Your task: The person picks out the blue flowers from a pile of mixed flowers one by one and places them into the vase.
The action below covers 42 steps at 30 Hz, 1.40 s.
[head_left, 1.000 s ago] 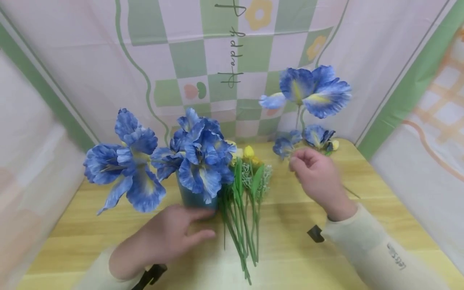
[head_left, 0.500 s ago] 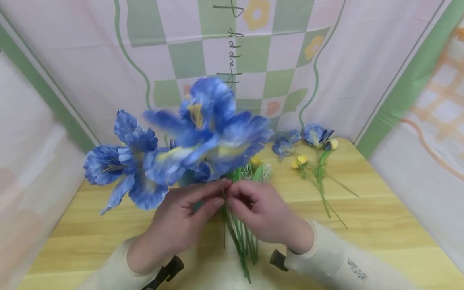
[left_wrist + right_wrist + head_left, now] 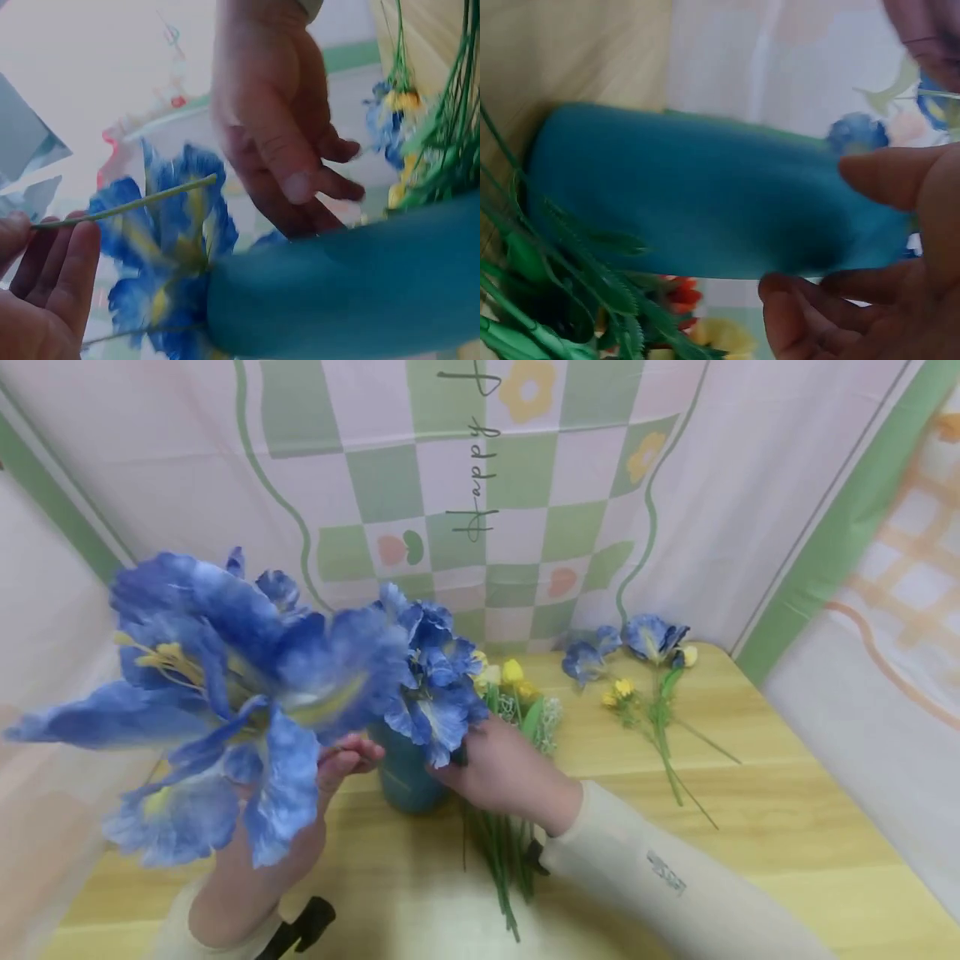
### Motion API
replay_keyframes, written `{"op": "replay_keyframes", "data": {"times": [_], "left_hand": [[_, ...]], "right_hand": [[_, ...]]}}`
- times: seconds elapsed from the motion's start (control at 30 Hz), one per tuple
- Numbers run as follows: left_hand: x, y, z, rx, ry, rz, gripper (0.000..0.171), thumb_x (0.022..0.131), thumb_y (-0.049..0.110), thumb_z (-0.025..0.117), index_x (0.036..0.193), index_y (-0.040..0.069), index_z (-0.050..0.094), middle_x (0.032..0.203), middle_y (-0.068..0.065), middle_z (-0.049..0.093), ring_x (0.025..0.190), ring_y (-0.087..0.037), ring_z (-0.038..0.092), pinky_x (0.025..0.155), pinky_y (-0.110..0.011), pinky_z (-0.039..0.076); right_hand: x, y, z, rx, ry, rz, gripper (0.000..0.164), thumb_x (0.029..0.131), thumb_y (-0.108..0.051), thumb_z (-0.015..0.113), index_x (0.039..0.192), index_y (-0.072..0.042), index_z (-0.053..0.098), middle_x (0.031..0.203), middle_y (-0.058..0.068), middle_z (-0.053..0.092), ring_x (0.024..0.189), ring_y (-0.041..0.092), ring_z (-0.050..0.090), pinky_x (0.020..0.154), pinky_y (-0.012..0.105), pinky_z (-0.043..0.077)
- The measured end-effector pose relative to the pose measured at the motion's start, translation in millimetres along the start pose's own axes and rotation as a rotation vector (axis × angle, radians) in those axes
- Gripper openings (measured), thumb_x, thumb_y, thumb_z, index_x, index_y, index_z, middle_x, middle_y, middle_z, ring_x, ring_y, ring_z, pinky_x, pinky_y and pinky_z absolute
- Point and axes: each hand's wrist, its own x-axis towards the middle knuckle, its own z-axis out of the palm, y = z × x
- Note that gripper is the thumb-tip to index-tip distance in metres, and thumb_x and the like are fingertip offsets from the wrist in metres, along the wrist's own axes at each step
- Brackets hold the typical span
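My left hand (image 3: 306,837) pinches the thin green stem (image 3: 150,202) of a large blue artificial iris (image 3: 225,668), held up at the left. In the left wrist view the stem's cut end points toward my other hand. A blue-green vase (image 3: 408,777) stands upright at the centre with blue irises (image 3: 435,672) in it. My right hand (image 3: 517,777) is at the vase's right side. In the right wrist view its thumb and fingers are spread about the vase's upper part, loosely bent; whether they touch it I cannot tell.
Right of the vase lies a bundle of green stems (image 3: 501,868) with yellow tulips (image 3: 512,672). Farther right on the wooden table (image 3: 810,827) are blue irises (image 3: 654,639) and small yellow flowers (image 3: 621,692). A checkered curtain (image 3: 525,468) hangs behind.
My right hand first carried the iris in from the right. Both hands met at its stem over the vase. Now the left hand has it at the left, and the right hand is at the vase.
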Motion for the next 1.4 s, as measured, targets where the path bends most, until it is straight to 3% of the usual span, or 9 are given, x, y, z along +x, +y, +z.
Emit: {"op": "replay_keyframes", "data": {"times": [0.07,0.33,0.63,0.77,0.87,1.0,1.13,1.2,1.4], "left_hand": [[19.6,26.3,18.2,0.218,0.124,0.080,0.028,0.105,0.007,0.048,0.127,0.004,0.065,0.120,-0.007,0.068,0.110,-0.016,0.064,0.094,-0.026,0.050],[54.2,59.0,33.7,0.267,0.402,0.010,0.018,0.101,0.004,0.058,0.111,-0.006,0.067,0.103,-0.011,0.071,0.099,-0.018,0.067,0.090,-0.027,0.052],[68.5,54.6,22.7,0.388,0.529,0.246,0.014,0.092,-0.015,0.061,0.104,-0.019,0.066,0.096,-0.022,0.069,0.087,-0.028,0.070,0.080,-0.033,0.058],[68.7,48.9,17.3,0.346,0.476,0.258,0.014,0.092,-0.010,0.064,0.104,-0.015,0.068,0.097,-0.019,0.070,0.089,-0.026,0.070,0.080,-0.031,0.058],[64.2,47.6,17.2,0.372,0.413,0.045,0.015,0.099,-0.001,0.057,0.104,-0.003,0.071,0.105,-0.004,0.068,0.095,-0.014,0.066,0.086,-0.024,0.053],[61.7,49.4,20.9,0.752,0.349,-0.243,0.018,0.103,0.009,0.056,0.109,0.009,0.073,0.101,0.004,0.069,0.088,-0.005,0.063,0.079,-0.018,0.051],[64.7,42.9,18.5,1.437,0.134,-0.029,0.014,0.099,0.012,0.063,0.103,0.001,0.071,0.082,-0.008,0.068,0.074,-0.024,0.065,0.060,-0.036,0.053],[64.1,38.2,16.3,1.567,0.135,0.105,0.007,0.093,0.006,0.065,0.093,-0.001,0.065,0.067,-0.008,0.059,0.059,-0.028,0.058,0.049,-0.040,0.046],[61.0,29.3,12.0,1.254,0.356,-0.010,0.031,0.086,-0.004,0.066,0.063,0.011,0.051,0.053,0.004,0.039,0.052,-0.013,0.033,0.052,-0.024,0.027]], "right_hand": [[8,5,5,0.022,0.031,-0.076,0.074,0.084,-0.024,0.082,0.145,-0.001,0.046,0.139,0.016,0.055,0.119,0.028,0.058,0.100,0.037,0.047],[37,10,15,0.234,0.143,-0.338,0.088,0.082,-0.018,0.084,0.150,0.001,0.032,0.155,0.014,0.036,0.142,0.020,0.031,0.116,0.033,0.026],[34,7,15,0.153,0.008,-0.124,0.068,0.088,-0.025,0.078,0.142,-0.001,0.045,0.141,0.010,0.052,0.129,0.023,0.048,0.109,0.030,0.037],[34,7,16,0.136,0.009,-0.120,0.062,0.089,-0.025,0.078,0.139,-0.001,0.049,0.136,0.009,0.055,0.125,0.021,0.051,0.105,0.029,0.040],[34,8,17,0.142,0.044,-0.145,0.062,0.088,-0.023,0.078,0.137,0.000,0.050,0.134,0.010,0.056,0.123,0.021,0.053,0.104,0.030,0.042],[32,11,18,0.145,0.097,-0.187,0.057,0.087,-0.021,0.079,0.133,0.001,0.053,0.129,0.012,0.059,0.118,0.023,0.056,0.101,0.032,0.045],[31,12,18,0.048,0.144,-0.257,0.052,0.085,-0.021,0.080,0.125,0.004,0.057,0.119,0.016,0.062,0.110,0.028,0.061,0.096,0.036,0.049],[32,12,17,0.027,0.139,-0.251,0.051,0.085,-0.022,0.080,0.124,0.003,0.058,0.119,0.016,0.063,0.109,0.028,0.061,0.095,0.036,0.050],[34,9,15,0.060,0.089,-0.187,0.036,0.088,-0.019,0.077,0.116,-0.001,0.062,0.111,0.009,0.065,0.103,0.023,0.062,0.090,0.033,0.051]]}}
